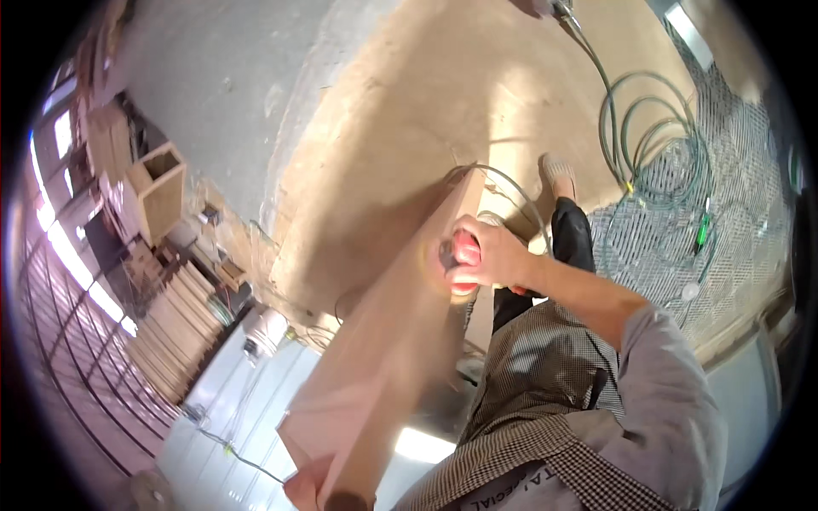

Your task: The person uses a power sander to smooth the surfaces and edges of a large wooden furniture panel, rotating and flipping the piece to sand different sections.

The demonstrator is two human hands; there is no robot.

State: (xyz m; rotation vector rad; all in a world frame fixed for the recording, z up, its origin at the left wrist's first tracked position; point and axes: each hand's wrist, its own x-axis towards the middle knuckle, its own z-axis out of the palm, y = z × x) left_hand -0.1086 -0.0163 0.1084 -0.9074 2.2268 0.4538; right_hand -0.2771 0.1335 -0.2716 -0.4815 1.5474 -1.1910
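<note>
My right hand [489, 252] is closed around a red handheld power sander [466, 249], whose round head lies against the side of a long wooden box-like piece [377, 338]. A hose or cable curves from the tool past the far end of the wood. At the near end of the piece, my left hand [310, 482] holds its edge; the fingers are partly hidden. The wood slants from the bottom of the view up to the middle.
Coiled green hose [658, 147] lies on the floor and a grey mat [754, 191] at right. Stacked wooden boards [176, 329] and an open wooden box [156, 188] stand at left. A person's hand [533, 6] shows at the top near a hose fitting.
</note>
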